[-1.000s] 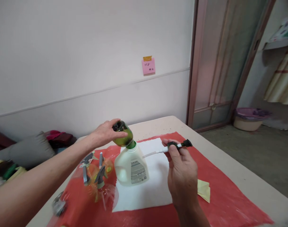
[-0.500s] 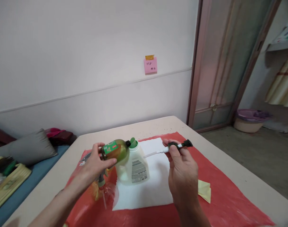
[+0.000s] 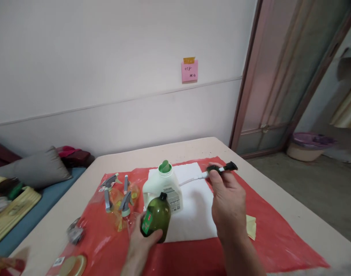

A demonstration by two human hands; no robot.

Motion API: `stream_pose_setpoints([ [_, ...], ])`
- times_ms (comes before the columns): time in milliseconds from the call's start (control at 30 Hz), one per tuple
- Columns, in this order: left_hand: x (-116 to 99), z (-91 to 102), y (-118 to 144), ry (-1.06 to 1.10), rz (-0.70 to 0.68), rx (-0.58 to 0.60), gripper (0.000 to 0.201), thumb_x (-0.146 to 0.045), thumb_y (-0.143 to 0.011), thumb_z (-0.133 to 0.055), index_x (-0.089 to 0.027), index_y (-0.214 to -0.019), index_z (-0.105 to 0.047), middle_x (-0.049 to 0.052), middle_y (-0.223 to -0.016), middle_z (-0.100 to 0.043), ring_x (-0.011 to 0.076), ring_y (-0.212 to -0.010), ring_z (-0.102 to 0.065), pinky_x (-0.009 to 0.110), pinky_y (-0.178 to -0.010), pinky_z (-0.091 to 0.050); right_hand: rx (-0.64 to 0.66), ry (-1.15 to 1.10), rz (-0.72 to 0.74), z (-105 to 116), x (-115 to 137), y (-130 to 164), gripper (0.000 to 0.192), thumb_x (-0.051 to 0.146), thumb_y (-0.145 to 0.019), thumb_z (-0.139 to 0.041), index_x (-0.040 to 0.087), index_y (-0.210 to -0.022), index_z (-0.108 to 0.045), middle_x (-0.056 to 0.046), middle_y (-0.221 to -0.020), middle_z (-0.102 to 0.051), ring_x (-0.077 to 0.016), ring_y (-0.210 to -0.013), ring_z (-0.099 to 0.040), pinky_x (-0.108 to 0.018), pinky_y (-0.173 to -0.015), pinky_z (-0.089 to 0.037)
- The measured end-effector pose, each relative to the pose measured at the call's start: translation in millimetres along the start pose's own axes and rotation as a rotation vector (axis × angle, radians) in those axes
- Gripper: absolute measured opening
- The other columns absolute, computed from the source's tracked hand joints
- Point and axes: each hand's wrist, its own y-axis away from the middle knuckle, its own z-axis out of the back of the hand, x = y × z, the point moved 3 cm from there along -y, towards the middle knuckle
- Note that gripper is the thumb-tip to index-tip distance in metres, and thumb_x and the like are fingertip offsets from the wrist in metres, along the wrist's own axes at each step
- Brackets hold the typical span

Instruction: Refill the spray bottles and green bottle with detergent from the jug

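My left hand (image 3: 143, 234) is wrapped round a dark green bottle (image 3: 160, 216) with a green label; its black neck is uncapped and points up, slightly tilted. Behind it a white detergent jug (image 3: 155, 184) with a green spout (image 3: 165, 167) in its mouth stands on a white cloth (image 3: 192, 226). The bottle covers part of the jug's front. My right hand (image 3: 228, 195) pinches a black pump head (image 3: 221, 168), its white shaft and clear dip tube (image 3: 189, 180) pointing left over the cloth.
Several clear spray bottles with grey triggers (image 3: 126, 203) stand left of the jug on a red sheet (image 3: 279, 241). A gold lid (image 3: 73, 265) lies at the front left, a yellow folded cloth (image 3: 251, 227) by my right wrist. A pink note (image 3: 189, 71) hangs on the wall.
The green bottle went from tipped sideways at the jug's mouth to nearly upright, lower and nearer me. My right hand still holds the pump head. The view has shifted slightly.
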Motion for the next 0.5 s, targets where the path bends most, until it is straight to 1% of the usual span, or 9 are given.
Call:
stream_pose_setpoints([
  [33, 12.1, -4.9, 5.0, 0.150, 0.052, -0.004, 0.065, -0.035, -0.049, -0.090, -0.022, -0.109, -0.068, 0.006, -0.097, -0.077, 0.0312, -0.095, -0.074, 0.038, -0.084, -0.058, -0.018, 0.042, -0.001, 3.8, 0.0, -3.9, 0.058, 0.064, -0.078, -0.083, 0.023, -0.118, -0.079, -0.005, -0.108, -0.079, -0.0215, -0.100, -0.069, -0.037, -0.093, -0.052],
  [100, 31.4, -17.4, 13.0, 0.448, 0.148, 0.043, 0.061, -0.033, -0.052, -0.091, -0.021, -0.106, -0.067, 0.008, -0.100, -0.078, 0.0306, -0.095, -0.076, 0.040, -0.086, -0.060, -0.043, 0.084, 0.002, 11.2, -0.7, -12.5, 0.055, 0.064, -0.077, -0.083, 0.021, -0.112, -0.080, -0.003, -0.100, -0.077, -0.0193, -0.094, -0.067, -0.034, -0.088, -0.051],
  [133, 38.2, -22.8, 15.0, 0.541, 0.173, 0.050, 0.062, -0.031, -0.052, -0.093, -0.020, -0.108, -0.067, 0.008, -0.103, -0.079, 0.0309, -0.096, -0.077, 0.040, -0.087, -0.060, -0.049, 0.094, 0.009, 14.7, -1.8, -17.1, 0.054, 0.064, -0.078, -0.082, 0.020, -0.110, -0.080, -0.002, -0.096, -0.076, -0.0183, -0.091, -0.065, -0.033, -0.085, -0.050],
  [200, 46.8, -30.9, 14.2, 0.627, 0.156, 0.043, 0.074, -0.026, -0.047, -0.095, -0.021, -0.116, -0.068, 0.010, -0.113, -0.079, 0.0334, -0.104, -0.077, 0.041, -0.089, -0.061, -0.045, 0.122, 0.026, 21.2, -7.0, -27.1, 0.054, 0.065, -0.079, -0.080, 0.018, -0.106, -0.080, -0.002, -0.091, -0.074, -0.0174, -0.086, -0.063, -0.031, -0.080, -0.049],
  [267, 52.4, -35.5, 7.8, 0.588, 0.071, 0.040, 0.090, -0.023, -0.041, -0.095, -0.021, -0.126, -0.066, 0.012, -0.121, -0.078, 0.0368, -0.112, -0.075, 0.042, -0.091, -0.061, -0.036, 0.179, 0.030, 27.0, -18.8, -38.2, 0.055, 0.067, -0.080, -0.078, 0.017, -0.104, -0.079, -0.002, -0.088, -0.074, -0.0175, -0.084, -0.062, -0.031, -0.077, -0.048],
  [333, 59.5, -37.5, -1.3, 0.443, -0.028, 0.034, 0.097, -0.022, -0.038, -0.093, -0.020, -0.131, -0.064, 0.013, -0.123, -0.077, 0.0388, -0.114, -0.074, 0.043, -0.093, -0.061, -0.036, 0.250, 0.009, 32.1, -38.8, -50.3, 0.055, 0.067, -0.080, -0.079, 0.017, -0.101, -0.078, -0.002, -0.085, -0.073, -0.0180, -0.082, -0.062, -0.031, -0.075, -0.048],
  [433, 76.8, -35.9, -13.2, 0.099, -0.151, -0.082, 0.092, -0.023, -0.039, -0.088, -0.020, -0.128, -0.063, 0.012, -0.119, -0.077, 0.0384, -0.112, -0.074, 0.045, -0.095, -0.061, -0.059, 0.352, -0.052, 37.1, -81.5, -68.1, 0.045, 0.058, -0.080, -0.084, 0.016, -0.091, -0.075, 0.000, -0.077, -0.068, -0.0182, -0.076, -0.061, -0.031, -0.069, -0.047],
  [467, 83.8, -35.4, -15.8, -0.002, -0.173, -0.120, 0.088, -0.025, -0.041, -0.088, -0.020, -0.126, -0.063, 0.011, -0.116, -0.077, 0.0383, -0.111, -0.074, 0.047, -0.096, -0.061, -0.072, 0.383, -0.083, 37.9, -97.5, -73.3, 0.041, 0.054, -0.082, -0.085, 0.015, -0.089, -0.073, 0.000, -0.077, -0.067, -0.0174, -0.075, -0.061, -0.031, -0.069, -0.049],
  [500, 90.8, -35.3, -17.9, -0.076, -0.181, -0.145, 0.086, -0.026, -0.043, -0.087, -0.020, -0.125, -0.063, 0.011, -0.113, -0.077, 0.0383, -0.110, -0.074, 0.048, -0.096, -0.061, -0.067, 0.406, -0.118, 37.9, -113.7, -77.9, 0.036, 0.050, -0.088, -0.081, 0.015, -0.092, -0.072, 0.000, -0.084, -0.069, -0.0164, -0.077, -0.063, -0.031, -0.072, -0.053],
])
